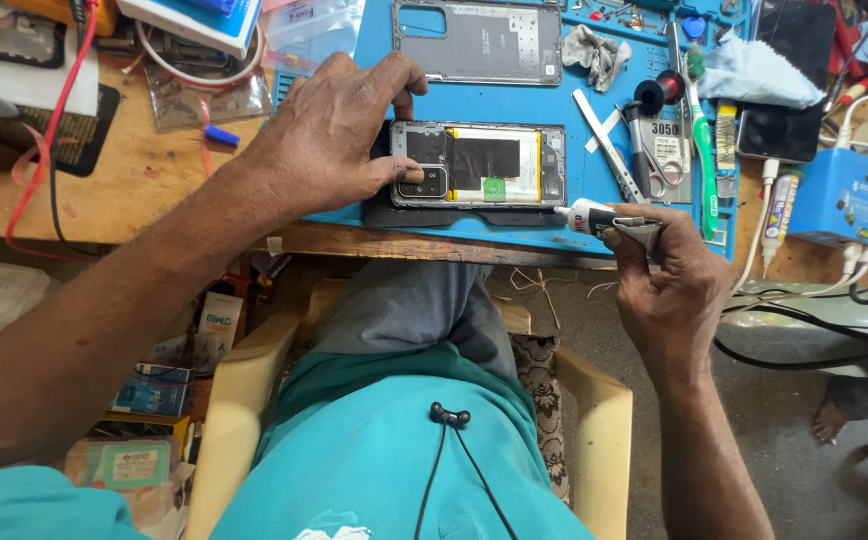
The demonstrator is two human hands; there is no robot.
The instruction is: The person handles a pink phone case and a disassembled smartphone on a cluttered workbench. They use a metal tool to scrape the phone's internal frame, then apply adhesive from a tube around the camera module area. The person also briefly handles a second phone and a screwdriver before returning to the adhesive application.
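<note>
Seated person at a cluttered wooden surface (144,180), blue rubber work mat (574,130) on top. Left hand (329,135) rests over the camera end of an opened smartphone with its back removed, black battery and gold tape exposed (479,163); thumb and fingers are closed on its edges, pinning it flat near the mat's front edge. Right hand (669,285) grips a small squeezed glue tube, white with a dark body (604,220), fingers curled shut round it, nozzle aimed at the phone's right end and just short of it. Judged: a thin, even bead along the frame wants steady light pressure, with the phone held still. Detached grey back cover (479,42) lies above on the mat. Right of the phone: metal tweezers (609,150), green-handled toothbrush (702,150), crumpled grey cloth (596,52), all near enough for a sweeping wrist to catch. A blue box-shaped device with cables (844,197) sits farther right.
</note>
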